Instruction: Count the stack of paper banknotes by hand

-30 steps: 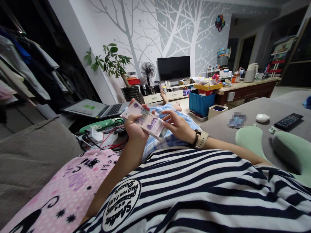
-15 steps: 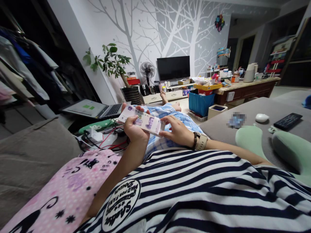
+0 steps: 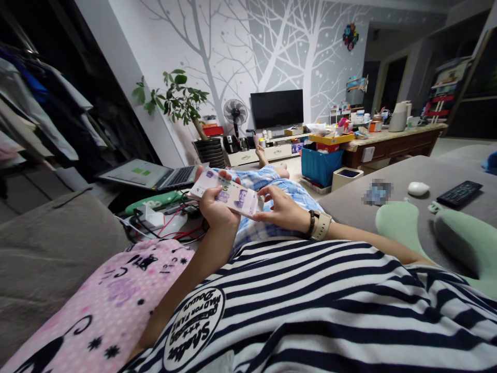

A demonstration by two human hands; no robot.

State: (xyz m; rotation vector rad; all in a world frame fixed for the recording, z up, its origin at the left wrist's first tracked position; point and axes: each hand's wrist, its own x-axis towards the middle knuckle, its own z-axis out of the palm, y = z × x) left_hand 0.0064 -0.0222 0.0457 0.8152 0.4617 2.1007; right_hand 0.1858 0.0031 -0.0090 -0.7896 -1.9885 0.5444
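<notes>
Grey sofa cushions (image 3: 58,243) support the reclining person, whose left hand (image 3: 217,210) closes its grip under a thick stack of pink-purple paper banknotes (image 3: 227,192) above the lap, steadying it while the right hand (image 3: 285,212) pinches its near end.

The thick stack of purple paper banknotes (image 3: 227,194) lies between the two hands, over the lap: the left hand (image 3: 215,207) at its left end, the right hand (image 3: 285,210) at its right end. Left of them, beyond a tangle of red cables (image 3: 174,228), sits an open silver laptop (image 3: 155,175). Behind stands a leafy potted plant (image 3: 178,101). On the grey sofa (image 3: 446,178), well to the right, rests a black remote control (image 3: 460,192).
</notes>
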